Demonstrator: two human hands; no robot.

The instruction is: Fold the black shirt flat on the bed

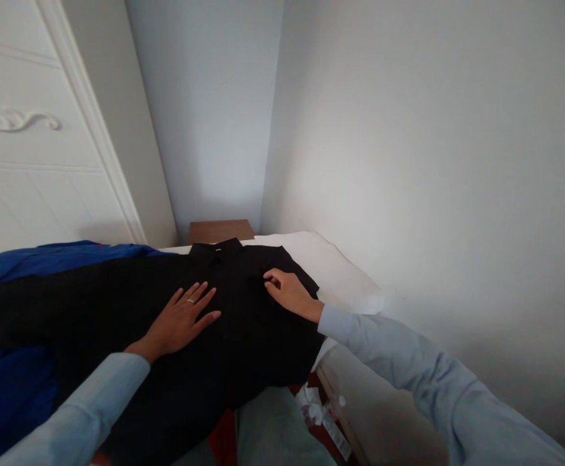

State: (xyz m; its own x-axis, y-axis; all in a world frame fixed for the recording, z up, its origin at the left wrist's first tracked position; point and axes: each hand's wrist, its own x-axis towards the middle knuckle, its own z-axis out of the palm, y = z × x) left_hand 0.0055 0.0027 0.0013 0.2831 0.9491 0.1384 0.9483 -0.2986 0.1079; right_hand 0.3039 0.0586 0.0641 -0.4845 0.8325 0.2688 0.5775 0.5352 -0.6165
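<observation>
A black collared shirt (243, 330) lies spread out front side up, with its collar at the far edge and one sleeve stretched to the left. On the front of the shirt my left hand (178, 323) rests flat, fingers spread, a ring on one of them. My right hand (289, 291) is over the other side of the chest, its fingers curled together in a pinch at the cloth. Dark fabric hides the detail at those fingertips. Under and behind the shirt is a blue garment (76, 255) with a yellow-green reflective strip.
A white pillow or padded cloth (331, 265) lies beyond the shirt, against the wall (432, 162). At left stands a white wardrobe (34, 175). A brown wooden piece (221, 230) is in the corner. Below are pale green fabric (277, 430) and small packets (314, 404).
</observation>
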